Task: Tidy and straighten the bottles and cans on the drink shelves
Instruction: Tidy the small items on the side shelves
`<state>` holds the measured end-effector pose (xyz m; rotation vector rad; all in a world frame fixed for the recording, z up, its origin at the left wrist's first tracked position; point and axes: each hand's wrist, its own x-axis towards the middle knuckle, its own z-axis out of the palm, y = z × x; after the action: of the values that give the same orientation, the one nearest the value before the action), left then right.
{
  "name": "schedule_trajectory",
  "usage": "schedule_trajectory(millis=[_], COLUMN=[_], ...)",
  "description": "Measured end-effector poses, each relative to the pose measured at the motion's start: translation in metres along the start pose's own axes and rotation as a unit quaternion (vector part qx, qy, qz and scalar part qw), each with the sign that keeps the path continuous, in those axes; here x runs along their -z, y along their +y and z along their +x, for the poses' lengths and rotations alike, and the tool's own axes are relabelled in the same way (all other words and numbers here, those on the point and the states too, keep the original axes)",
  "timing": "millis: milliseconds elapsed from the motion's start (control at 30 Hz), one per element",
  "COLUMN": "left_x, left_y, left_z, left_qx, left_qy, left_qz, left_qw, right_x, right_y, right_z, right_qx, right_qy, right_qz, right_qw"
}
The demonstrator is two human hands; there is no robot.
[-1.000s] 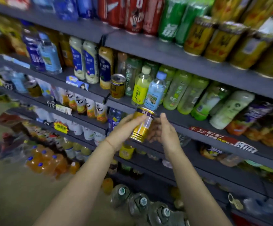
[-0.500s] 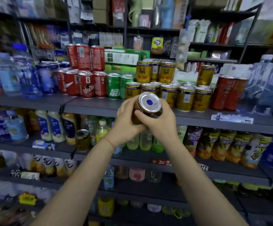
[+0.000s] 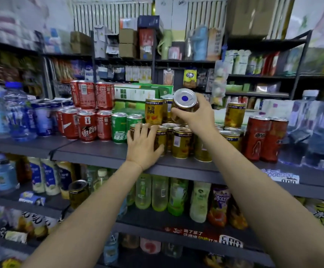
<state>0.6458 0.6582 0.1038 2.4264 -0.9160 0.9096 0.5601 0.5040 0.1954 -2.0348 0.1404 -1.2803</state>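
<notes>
1. We see the right hand (image 3: 193, 115) gripping a gold can (image 3: 185, 102), fingers curled round its body. The can is tipped so that its silver end with a blue dot faces the camera.
2. The held can is raised above the front gold cans (image 3: 182, 143) on the top shelf (image 3: 99, 151), level with a second tier of gold cans (image 3: 153, 111) stacked behind them.
3. The left hand (image 3: 142, 146) rests flat against the front of the leftmost gold cans, fingers spread and straight, heel near the shelf edge. It pinches nothing.
4. To the left of the gold group stand two green cans (image 3: 119, 127), then red cans (image 3: 86, 128) with more red ones stacked above.
5. Further left are blue cans and water bottles (image 3: 20, 113), blurred.
6. To the right of the gold group stand two tall red cans (image 3: 265, 138), then large water bottles (image 3: 321, 130).
7. On the shelf below we see pale green and yellow bottles (image 3: 159, 192), white bottles (image 3: 41, 176) to the left, and a lone gold can (image 3: 78, 191) standing in front of them.
8. Behind the drinks, further racks hold boxes and packets, too blurred for us to read.
</notes>
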Motion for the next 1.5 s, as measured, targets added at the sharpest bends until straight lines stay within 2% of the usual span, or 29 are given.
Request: schedule_trajectory(millis=[300,433,667,833,967,1067,1133,1200,1267,1333,1433,1500], left_x=[-0.021,-0.022,-0.02,-0.021,-0.019,-0.012,-0.011,-0.016,-0.025,-0.034,-0.044,-0.048], left_y=[-0.007,-0.008,-0.007,-0.009,-0.007,-0.015,-0.03,-0.048,-0.065,-0.081,-0.105,-0.119], left_z=[-0.001,0.0,-0.002,-0.003,-0.001,-0.022,-0.055,-0.089,-0.117,-0.137,-0.162,-0.176], left_qx=[0.005,0.005,0.004,0.003,-0.006,0.003,0.059,0.143,0.208,0.248,0.322,0.349], left_qy=[0.041,0.044,0.031,0.029,0.032,0.115,0.189,0.227,0.204,0.106,-0.005,-0.061], left_qz=[0.008,0.005,0.002,-0.004,-0.017,-0.055,-0.098,-0.129,-0.136,-0.13,-0.093,-0.102], left_qw=[0.999,0.999,0.999,1.0,0.999,0.992,0.975,0.955,0.947,0.954,0.942,0.93], right_x=[-0.038,-0.043,-0.05,-0.046,-0.043,-0.041,-0.047,-0.067,-0.096,-0.126,-0.162,-0.183], right_y=[0.014,0.013,0.009,0.006,-0.007,-0.012,-0.009,-0.003,0.004,0.014,0.04,0.061], right_z=[0.037,0.042,0.045,0.025,-0.008,-0.053,-0.088,-0.123,-0.159,-0.191,-0.219,-0.225], right_qx=[-0.023,-0.055,-0.021,-0.014,0.076,0.13,0.155,0.18,0.218,0.234,0.155,0.055], right_qy=[-0.036,-0.06,-0.082,-0.068,0.003,0.029,-0.013,-0.075,-0.141,-0.208,-0.293,-0.336], right_qz=[-0.14,-0.222,-0.346,-0.331,-0.24,-0.12,-0.064,-0.038,-0.053,-0.058,-0.043,-0.078], right_qw=[0.989,0.972,0.934,0.941,0.968,0.984,0.986,0.98,0.964,0.948,0.942,0.937])
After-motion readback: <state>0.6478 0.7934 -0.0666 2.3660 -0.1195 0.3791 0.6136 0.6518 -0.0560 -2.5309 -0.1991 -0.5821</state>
